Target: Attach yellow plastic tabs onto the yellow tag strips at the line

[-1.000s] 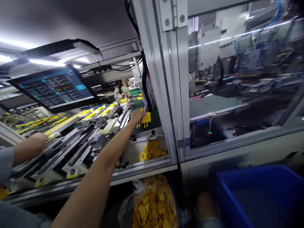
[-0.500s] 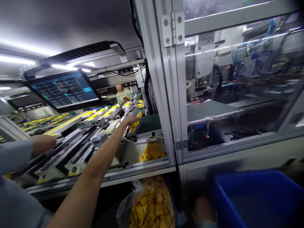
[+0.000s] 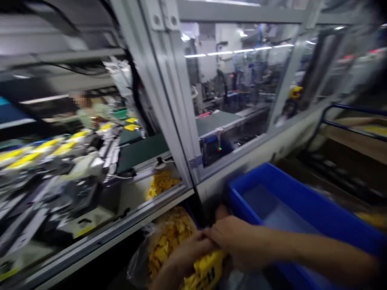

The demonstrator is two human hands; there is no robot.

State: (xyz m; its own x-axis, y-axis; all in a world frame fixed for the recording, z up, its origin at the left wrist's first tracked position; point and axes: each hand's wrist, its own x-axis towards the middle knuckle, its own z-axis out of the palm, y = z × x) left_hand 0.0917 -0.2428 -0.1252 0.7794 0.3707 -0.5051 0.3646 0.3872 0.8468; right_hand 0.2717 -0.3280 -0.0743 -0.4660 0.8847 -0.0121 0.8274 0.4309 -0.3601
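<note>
My left hand (image 3: pixel 195 247) and my right hand (image 3: pixel 237 241) meet low in front of me, fingers closed and overlapping. Under and between them is a bundle of yellow plastic parts (image 3: pixel 208 269) with dark markings. Motion blur and the overlap hide the fingertips. Just behind my left hand stands a clear bag (image 3: pixel 169 235) full of loose yellow pieces. A blue bin (image 3: pixel 246 205) stands beyond my right hand and forearm.
On the left, a machine line (image 3: pixel 81 193) carries yellow-topped fixtures. A green conveyor belt (image 3: pixel 142 151) runs towards a glazed enclosure (image 3: pixel 236 80). Yellow pieces (image 3: pixel 161 183) lie in a tray below the belt. Another person (image 3: pixel 93 112) is behind the line. A dark-railed cart (image 3: pixel 353 108) stands right.
My view has swung right and down. My right hand has come back from the conveyor with the yellow parts, and my left hand has come across to meet it.
</note>
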